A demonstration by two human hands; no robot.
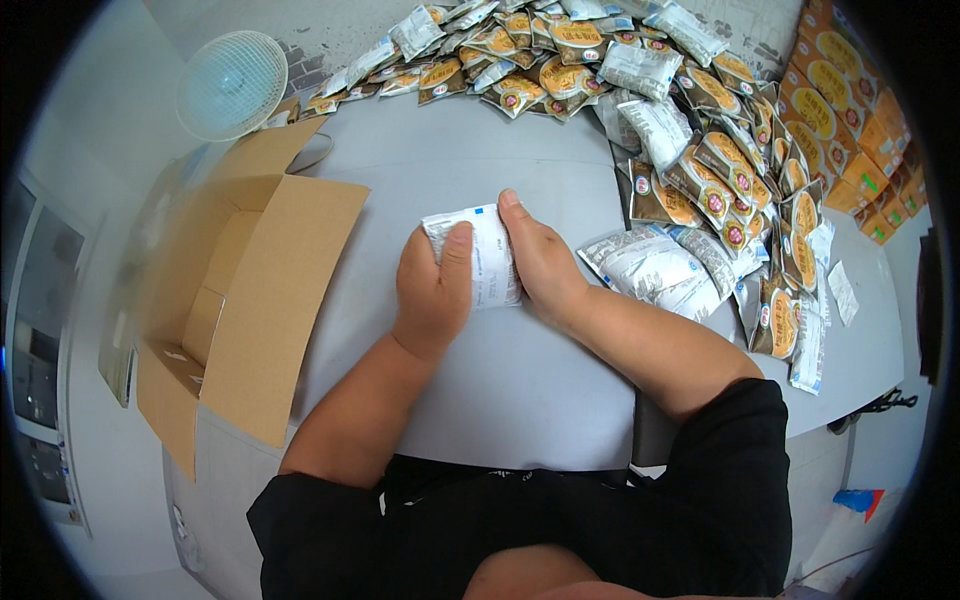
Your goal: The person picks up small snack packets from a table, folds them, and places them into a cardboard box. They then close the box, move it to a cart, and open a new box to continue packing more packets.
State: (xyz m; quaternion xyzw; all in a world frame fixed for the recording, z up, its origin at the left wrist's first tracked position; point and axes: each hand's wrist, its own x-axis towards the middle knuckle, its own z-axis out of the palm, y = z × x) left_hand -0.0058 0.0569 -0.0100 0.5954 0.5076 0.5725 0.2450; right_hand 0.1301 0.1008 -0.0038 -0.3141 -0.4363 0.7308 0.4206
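Between my two hands, over the middle of the grey table (525,405), is a white printed plastic pouch (491,262), its back side facing up. My left hand (439,285) grips its left edge, with the thumb lying on top. My right hand (540,259) lies along its right edge, palm side against it and thumb pointing away from me. The fingers beneath the pouch are hidden. Left of my hands stands an open cardboard box (289,300) with its flaps spread; the part of its inside that shows holds nothing I can make out.
Brown-and-orange pouches (574,79) are heaped along the table's far edge and down the right side, some with white backs up (645,262). Orange printed cartons (832,97) are stacked at the far right. A round fan (232,86) stands behind the box. A white scrap (843,292) lies at right.
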